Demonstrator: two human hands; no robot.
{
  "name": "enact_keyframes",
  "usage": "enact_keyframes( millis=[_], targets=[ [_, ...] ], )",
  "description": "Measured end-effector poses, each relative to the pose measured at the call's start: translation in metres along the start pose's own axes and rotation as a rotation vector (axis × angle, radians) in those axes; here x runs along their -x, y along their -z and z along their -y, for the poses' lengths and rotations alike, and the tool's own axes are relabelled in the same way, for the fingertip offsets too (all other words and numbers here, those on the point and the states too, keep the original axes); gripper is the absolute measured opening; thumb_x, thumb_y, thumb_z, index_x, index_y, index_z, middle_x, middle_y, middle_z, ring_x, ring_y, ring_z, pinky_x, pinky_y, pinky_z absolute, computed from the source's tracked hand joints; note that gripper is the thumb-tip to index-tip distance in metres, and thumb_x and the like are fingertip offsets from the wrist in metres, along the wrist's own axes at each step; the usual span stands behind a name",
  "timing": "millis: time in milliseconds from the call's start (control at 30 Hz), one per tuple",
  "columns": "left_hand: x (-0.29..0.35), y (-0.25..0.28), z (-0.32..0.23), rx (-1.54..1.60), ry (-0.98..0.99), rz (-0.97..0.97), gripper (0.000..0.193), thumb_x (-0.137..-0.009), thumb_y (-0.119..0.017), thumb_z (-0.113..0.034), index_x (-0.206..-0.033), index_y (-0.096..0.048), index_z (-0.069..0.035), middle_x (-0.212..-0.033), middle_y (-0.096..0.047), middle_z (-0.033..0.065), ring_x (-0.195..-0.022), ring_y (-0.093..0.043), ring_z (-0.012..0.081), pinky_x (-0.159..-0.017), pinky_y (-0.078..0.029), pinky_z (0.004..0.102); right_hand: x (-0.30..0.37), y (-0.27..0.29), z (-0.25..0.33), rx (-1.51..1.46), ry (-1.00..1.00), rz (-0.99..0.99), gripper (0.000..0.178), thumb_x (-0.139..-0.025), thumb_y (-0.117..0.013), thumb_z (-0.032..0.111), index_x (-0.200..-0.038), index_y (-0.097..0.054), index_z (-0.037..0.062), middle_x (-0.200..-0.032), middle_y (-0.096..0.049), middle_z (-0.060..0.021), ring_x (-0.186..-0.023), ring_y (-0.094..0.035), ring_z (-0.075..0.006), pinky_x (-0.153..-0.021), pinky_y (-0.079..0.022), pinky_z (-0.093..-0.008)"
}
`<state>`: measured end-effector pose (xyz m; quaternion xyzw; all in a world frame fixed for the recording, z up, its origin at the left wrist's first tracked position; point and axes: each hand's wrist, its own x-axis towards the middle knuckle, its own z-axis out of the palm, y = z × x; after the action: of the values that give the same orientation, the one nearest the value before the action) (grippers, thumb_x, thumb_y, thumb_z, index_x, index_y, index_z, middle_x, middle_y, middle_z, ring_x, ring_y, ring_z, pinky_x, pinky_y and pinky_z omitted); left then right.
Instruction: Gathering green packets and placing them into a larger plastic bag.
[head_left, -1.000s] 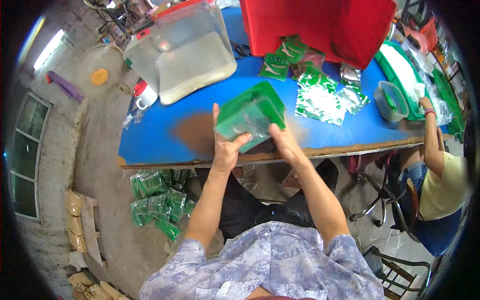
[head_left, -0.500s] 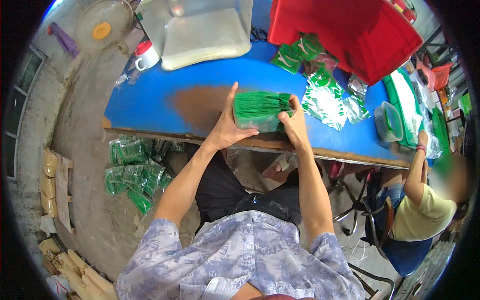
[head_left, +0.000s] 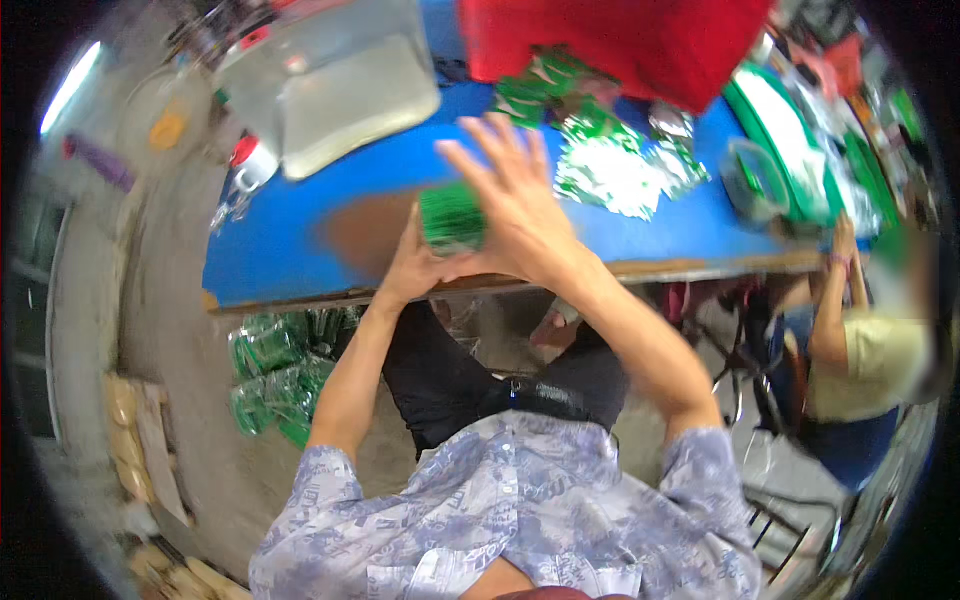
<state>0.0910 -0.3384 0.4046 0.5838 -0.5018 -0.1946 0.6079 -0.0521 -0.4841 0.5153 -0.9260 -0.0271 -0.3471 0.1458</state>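
Observation:
A stack of thin green packets (head_left: pixel 450 215), its lower part in something clear, is held up just above the near edge of the blue table. My left hand (head_left: pixel 408 268) is wrapped around its left side and underside. With fingers spread, my right hand (head_left: pixel 522 215) lies across the right end of the stack and hides that part; the palm may touch it. Motion blurs both hands and the stack. Whether the clear part is a bag or a stiff box I cannot tell.
Loose green and silver packets (head_left: pixel 605 165) lie beyond my right hand, before a red bin (head_left: pixel 600 50). A pale tub (head_left: pixel 350 105) and a white mug (head_left: pixel 255 165) stand far left. Bagged green packets (head_left: pixel 270 375) lie on the floor. A co-worker (head_left: pixel 860 360) sits at right.
My right hand has let go of the stack's right end and spread its fingers over it. The stack now shows its end more than its long side. The whole view has shifted.

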Motion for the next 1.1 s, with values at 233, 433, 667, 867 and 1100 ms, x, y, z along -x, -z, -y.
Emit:
enact_keyframes(
  millis=[233,433,667,867,1100],
  targets=[
    [-0.003,-0.002,-0.051,-0.069,0.083,0.174,0.089,-0.075,-0.082,-0.005,-0.146,-0.028,0.001,-0.126,-0.056,0.0131,-0.114,-0.057,0.0213,-0.098,-0.047,0.0349,0.008,0.006,-0.024,-0.251,-0.273,0.579,0.088,-0.06,-0.087,0.04,-0.128,-0.05,-0.001,-0.102,-0.067,-0.0212,-0.094,-0.066,-0.0341,-0.084,-0.052,-0.0418],
    [-0.017,-0.057,-0.051,0.796,0.197,-0.552,0.071,-0.101,-0.039,-0.054,-0.153,-0.021,-0.009,-0.134,-0.047,0.0143,-0.124,-0.048,0.0263,-0.104,-0.042,0.0409,0.021,-0.023,-0.028,-0.634,-0.69,0.046,0.076,-0.06,-0.083,0.05,-0.102,-0.056,-0.0072,-0.097,-0.066,-0.0258,-0.089,-0.066,-0.0365,-0.079,-0.052,-0.0429],
    [-0.026,-0.031,-0.035,0.067,-0.072,-0.657,0.052,-0.105,-0.032,-0.047,-0.131,-0.046,-0.004,-0.116,-0.053,0.0076,-0.103,-0.054,0.0175,-0.09,-0.046,0.0319,0.003,-0.035,-0.015,-0.842,-0.564,0.095,0.071,-0.062,-0.085,0.039,-0.109,-0.055,-0.0044,-0.101,-0.065,-0.0234,-0.099,-0.064,-0.0324,-0.088,-0.05,-0.0394],
    [-0.018,-0.053,-0.018,0.105,0.017,-0.498,0.053,-0.102,-0.039,-0.042,-0.139,-0.04,-0.003,-0.126,-0.048,0.0118,-0.118,-0.044,0.021,-0.104,-0.033,0.0372,0.043,-0.044,-0.012,-0.911,-0.603,-0.045,0.067,-0.07,-0.082,0.022,-0.126,-0.053,0.0001,-0.114,-0.064,-0.0123,-0.105,-0.061,-0.022,-0.095,-0.048,-0.0363],
    [-0.051,-0.029,0.008,0.165,0.123,-0.326,0.055,-0.098,-0.058,-0.032,-0.144,-0.038,-0.008,-0.13,-0.046,0.0109,-0.116,-0.048,0.0204,-0.098,-0.043,0.0366,0.077,-0.047,-0.058,-1.398,-1.038,-0.091,0.073,-0.077,-0.078,0.03,-0.135,-0.047,0.0007,-0.126,-0.057,-0.0177,-0.105,-0.062,-0.0278,-0.094,-0.05,-0.0386]
  ],
)
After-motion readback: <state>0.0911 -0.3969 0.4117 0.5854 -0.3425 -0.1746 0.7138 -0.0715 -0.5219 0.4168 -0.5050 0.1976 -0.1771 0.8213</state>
